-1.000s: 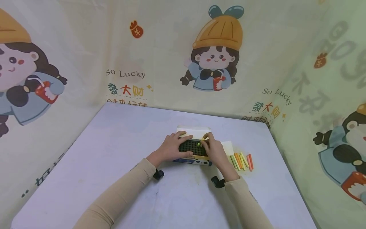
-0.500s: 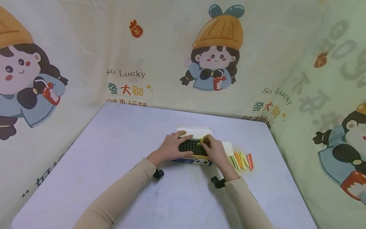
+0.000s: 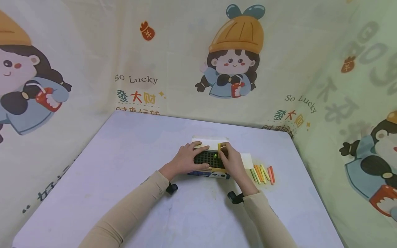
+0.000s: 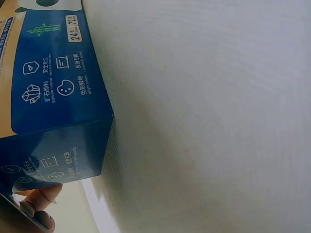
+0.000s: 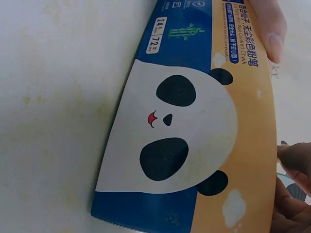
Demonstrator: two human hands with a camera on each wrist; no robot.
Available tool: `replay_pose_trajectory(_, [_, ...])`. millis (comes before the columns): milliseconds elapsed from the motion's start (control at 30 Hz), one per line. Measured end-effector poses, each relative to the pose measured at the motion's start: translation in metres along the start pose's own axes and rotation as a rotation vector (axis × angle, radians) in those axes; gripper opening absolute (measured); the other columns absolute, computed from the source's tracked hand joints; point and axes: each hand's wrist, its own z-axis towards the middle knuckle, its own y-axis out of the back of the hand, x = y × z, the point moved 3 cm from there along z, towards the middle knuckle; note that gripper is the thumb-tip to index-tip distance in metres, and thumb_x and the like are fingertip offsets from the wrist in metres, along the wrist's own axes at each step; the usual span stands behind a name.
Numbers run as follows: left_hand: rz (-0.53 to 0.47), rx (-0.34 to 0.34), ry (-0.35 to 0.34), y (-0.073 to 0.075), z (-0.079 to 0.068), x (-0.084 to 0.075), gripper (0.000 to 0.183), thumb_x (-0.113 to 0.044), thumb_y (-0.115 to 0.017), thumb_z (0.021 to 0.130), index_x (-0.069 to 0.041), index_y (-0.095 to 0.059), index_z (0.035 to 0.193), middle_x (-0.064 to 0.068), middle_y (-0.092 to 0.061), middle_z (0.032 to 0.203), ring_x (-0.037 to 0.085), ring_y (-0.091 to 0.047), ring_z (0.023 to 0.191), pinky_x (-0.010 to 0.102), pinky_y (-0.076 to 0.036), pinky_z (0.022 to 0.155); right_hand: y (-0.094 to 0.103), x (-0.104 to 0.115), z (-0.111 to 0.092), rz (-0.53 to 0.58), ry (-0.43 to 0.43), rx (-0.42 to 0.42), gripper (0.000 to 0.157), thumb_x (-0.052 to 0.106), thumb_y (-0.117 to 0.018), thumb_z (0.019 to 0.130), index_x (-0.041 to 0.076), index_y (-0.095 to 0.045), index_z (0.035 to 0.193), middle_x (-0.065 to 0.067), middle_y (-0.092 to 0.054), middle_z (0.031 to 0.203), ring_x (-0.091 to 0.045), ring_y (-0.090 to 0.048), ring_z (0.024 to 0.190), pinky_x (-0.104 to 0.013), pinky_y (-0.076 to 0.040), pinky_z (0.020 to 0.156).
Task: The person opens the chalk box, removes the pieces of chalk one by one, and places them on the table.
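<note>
A blue and yellow box of coloured chalk (image 3: 203,174) with a panda face on its front stands on the table, lid raised at the back. Inside is a black holder (image 3: 203,158) with rows of holes. One green chalk stick (image 3: 215,156) pokes out of it near the right end. My left hand (image 3: 183,160) grips the box's left part, thumb on the front top edge (image 5: 275,44) in the right wrist view. Over the right end, my right hand (image 3: 232,163) pinches a yellow chalk stick (image 3: 219,146) upright between thumb and fingers. Its lower end is hidden.
Right of the box, loose green, orange and yellow chalk sticks (image 3: 261,174) lie side by side, with red sticks (image 3: 271,175) a little apart. A white side flap (image 3: 247,160) sticks out at the box's right. A printed cloth (image 3: 180,69) hangs behind the white table (image 3: 130,151).
The yellow chalk stick, mostly covered by my right fingers at first, has turned upright and now reaches higher above the box. My left hand and the box have stayed in place.
</note>
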Motion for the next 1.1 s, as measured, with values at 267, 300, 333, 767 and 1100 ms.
replay_pose_trajectory(267, [0.005,-0.003,0.0,0.0,0.0,-0.001,0.081,-0.075,-0.059,0.092,-0.041,-0.035,0.162,0.007,-0.032,0.166,0.037,-0.046,0.138,0.061,-0.037,0.106,0.007,0.002,-0.001,0.058,-0.011,-0.076,0.031,0.019,-0.061,0.107,0.009,-0.06,0.136,-0.015,-0.072,0.118,-0.029,-0.071,0.104,-0.047,-0.059,0.088])
replay_pose_trajectory(300, [0.005,-0.003,0.001,-0.001,0.0,-0.001,0.081,-0.075,-0.058,0.092,-0.041,-0.035,0.162,0.006,-0.032,0.166,0.037,-0.045,0.138,0.061,-0.037,0.107,0.01,0.003,-0.001,0.064,-0.008,-0.089,0.032,0.019,-0.061,0.107,0.009,-0.06,0.137,-0.015,-0.072,0.118,-0.029,-0.071,0.105,-0.047,-0.059,0.09])
replay_pose_trajectory(333, [0.004,-0.003,0.001,-0.001,0.0,-0.001,0.081,-0.075,-0.058,0.092,-0.041,-0.035,0.162,0.007,-0.032,0.166,0.037,-0.045,0.139,0.062,-0.037,0.107,0.012,0.003,0.0,0.064,-0.004,-0.103,0.032,0.018,-0.062,0.106,0.008,-0.061,0.137,-0.015,-0.072,0.117,-0.03,-0.071,0.105,-0.047,-0.059,0.09])
replay_pose_trajectory(767, [-0.02,-0.005,-0.021,-0.001,0.0,0.0,0.081,-0.074,-0.058,0.092,-0.041,-0.034,0.162,0.007,-0.031,0.166,0.04,-0.044,0.139,0.065,-0.036,0.107,0.035,-0.006,0.003,0.05,-0.046,-0.181,0.032,0.02,-0.065,0.104,0.007,-0.068,0.134,-0.014,-0.072,0.109,-0.028,-0.071,0.103,-0.047,-0.059,0.087])
replay_pose_trajectory(1100, [-0.031,0.015,-0.006,0.002,-0.001,-0.002,0.082,-0.074,-0.059,0.092,-0.04,-0.032,0.163,0.006,-0.029,0.168,0.04,-0.043,0.14,0.065,-0.034,0.108,0.046,-0.017,0.001,0.036,-0.078,-0.25,0.032,0.02,-0.066,0.103,0.005,-0.069,0.132,-0.016,-0.073,0.109,-0.031,-0.071,0.1,-0.047,-0.058,0.088])
